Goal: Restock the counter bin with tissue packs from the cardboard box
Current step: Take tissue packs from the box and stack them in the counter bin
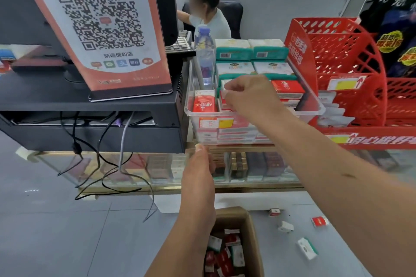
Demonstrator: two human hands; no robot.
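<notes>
On the table (234, 147), the clear counter bin (200, 114) is already well stocked. Red-and-white tissue packs stand in its front left corner (203, 103) and along its right side (287, 89), and more layers show through the front wall. Green-banded packs (234, 53) are stacked at the far end. I judge the restock to be past the halfway mark but not finished.

Remaining stock: the cardboard box (253, 229) on the floor below me holds a loose heap of packs (227, 252). Several stray packs (319, 221) lie on the floor to the right of the box, well apart from it. These need collecting.

Hands:
1. My right hand (249, 96) reaches over the middle of the bin, palm down and forearm extended. Its fingers curl onto the top edge of a tissue pack (225, 94) in the centre row, pinching it, so this pack is being seated or aligned.
2. My left hand (200, 171) is raised in front of the table's front edge, back toward me, with the thumb tip at the edge just below the bin. Its fingers are hidden, so I cannot tell whether it is grasping anything.

A water bottle (204, 51) stands at the bin's far left corner. A red basket rack (337, 51) stands just beside the bin on the right.
</notes>
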